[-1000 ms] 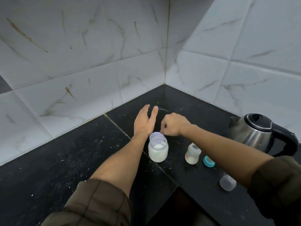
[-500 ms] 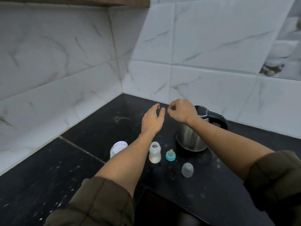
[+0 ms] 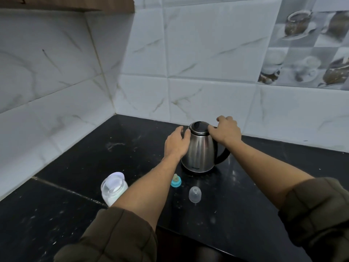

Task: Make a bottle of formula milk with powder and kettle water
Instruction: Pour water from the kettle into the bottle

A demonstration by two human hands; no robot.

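The left hand (image 3: 176,143), relaxed, and right hand (image 3: 225,132), grip unclear, had moved from powder jar (image 3: 113,190) to the kettle (image 3: 199,150) at 12 o'clock, so pouring looked next.

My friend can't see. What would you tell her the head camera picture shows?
Two bare hands are on a steel kettle standing on a black counter: the left hand touches its side, the right hand curls over the handle top. Nearer sit a jar of white powder, a blue-ringed teat and a clear cap.
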